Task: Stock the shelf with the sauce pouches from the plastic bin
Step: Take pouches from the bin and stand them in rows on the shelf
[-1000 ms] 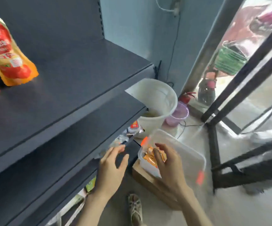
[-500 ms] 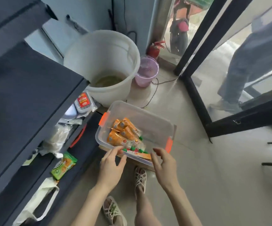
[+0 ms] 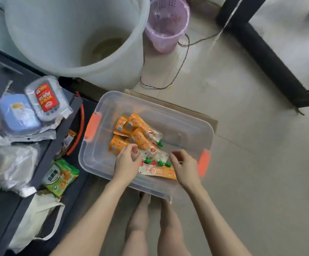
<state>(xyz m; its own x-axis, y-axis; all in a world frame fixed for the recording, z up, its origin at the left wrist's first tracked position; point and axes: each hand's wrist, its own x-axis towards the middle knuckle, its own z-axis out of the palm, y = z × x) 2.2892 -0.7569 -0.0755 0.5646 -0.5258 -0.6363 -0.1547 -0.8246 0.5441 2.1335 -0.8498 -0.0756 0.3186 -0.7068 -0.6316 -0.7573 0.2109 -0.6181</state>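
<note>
Clear from above into plastic bin (image 3: 187,126), bare at left end & far rt corner around sauce pouches (image 3: 140,139); white bucket (image 3: 66,34) close behind, cluttered shelf (image 3: 63,130) on left.

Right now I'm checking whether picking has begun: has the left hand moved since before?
Yes. The left hand has gone forward over the near rim of the plastic bin, onto the sauce pouches.

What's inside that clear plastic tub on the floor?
Orange sauce pouches with green caps lie heaped in the plastic bin. The left hand and right hand reach in, covering parts of the heap; anything beneath is hidden.
</note>
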